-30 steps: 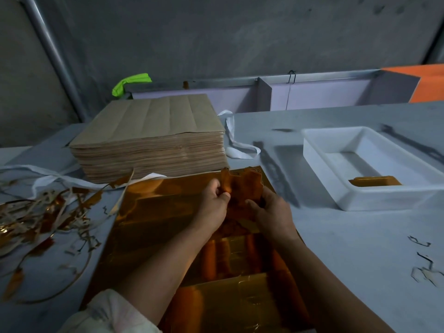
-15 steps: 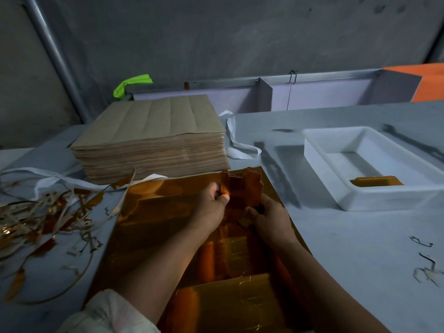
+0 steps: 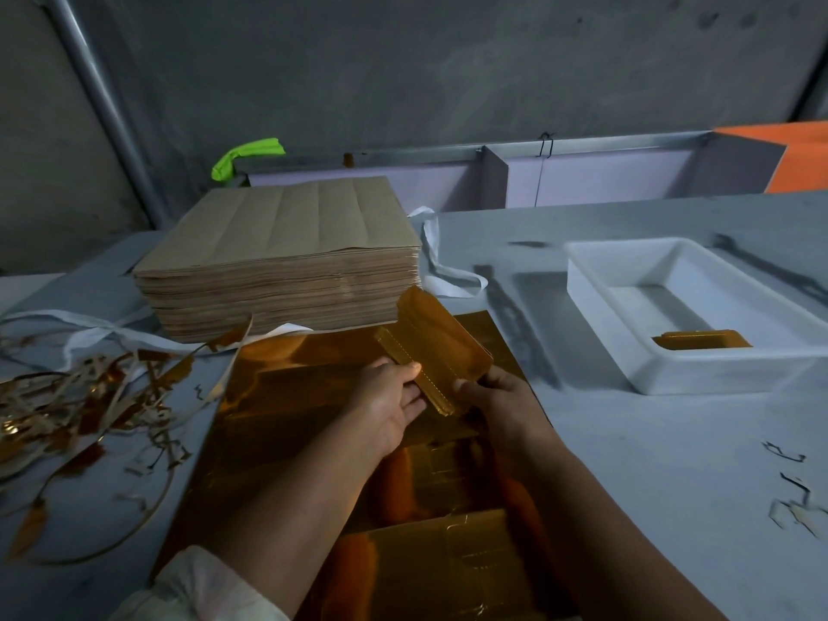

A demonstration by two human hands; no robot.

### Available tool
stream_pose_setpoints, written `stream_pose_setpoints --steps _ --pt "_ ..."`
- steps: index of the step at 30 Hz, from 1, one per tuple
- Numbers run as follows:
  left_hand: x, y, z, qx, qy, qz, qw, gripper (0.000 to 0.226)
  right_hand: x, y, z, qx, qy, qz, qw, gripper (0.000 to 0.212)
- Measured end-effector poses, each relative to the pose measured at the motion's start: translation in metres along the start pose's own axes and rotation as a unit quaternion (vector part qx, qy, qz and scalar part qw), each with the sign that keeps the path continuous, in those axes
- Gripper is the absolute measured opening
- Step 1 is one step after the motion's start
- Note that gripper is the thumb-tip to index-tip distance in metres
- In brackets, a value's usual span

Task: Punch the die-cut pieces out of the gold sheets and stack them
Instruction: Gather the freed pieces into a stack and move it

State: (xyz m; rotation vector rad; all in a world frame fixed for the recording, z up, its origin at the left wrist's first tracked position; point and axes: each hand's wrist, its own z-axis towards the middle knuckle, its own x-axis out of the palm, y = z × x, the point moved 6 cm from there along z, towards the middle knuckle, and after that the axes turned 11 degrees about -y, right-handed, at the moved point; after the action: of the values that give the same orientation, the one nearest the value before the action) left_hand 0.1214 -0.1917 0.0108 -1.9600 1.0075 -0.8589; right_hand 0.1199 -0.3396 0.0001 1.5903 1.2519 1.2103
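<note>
Gold pieces [image 3: 437, 347] lifted clear of sheet [image 3: 286, 396]; left hand [image 3: 390, 396], right hand [image 3: 493, 396] pinching them.

Looking like a small packaging workshop: working at a grey worktable [image 3: 649, 463] under a bare concrete wall [image 3: 403, 60], having a thick stack of brown sheets [image 3: 278, 244] beyond the fingers [image 3: 405, 369], gold offcut strips [image 3: 67, 396] left of them, a white tray [image 3: 672, 378] right.
</note>
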Motion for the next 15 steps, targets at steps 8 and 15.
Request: stream_pose_setpoints --steps 8,15 --pt "-0.017 -0.041 0.002 0.143 -0.037 0.120 0.982 0.040 -0.016 0.025 0.005 -0.150 -0.078 -0.155 0.973 0.022" --pt "-0.015 -0.049 -0.001 0.209 -0.022 0.225 0.951 0.037 -0.020 0.029 0.005 -0.215 -0.098 -0.280 0.931 0.022"
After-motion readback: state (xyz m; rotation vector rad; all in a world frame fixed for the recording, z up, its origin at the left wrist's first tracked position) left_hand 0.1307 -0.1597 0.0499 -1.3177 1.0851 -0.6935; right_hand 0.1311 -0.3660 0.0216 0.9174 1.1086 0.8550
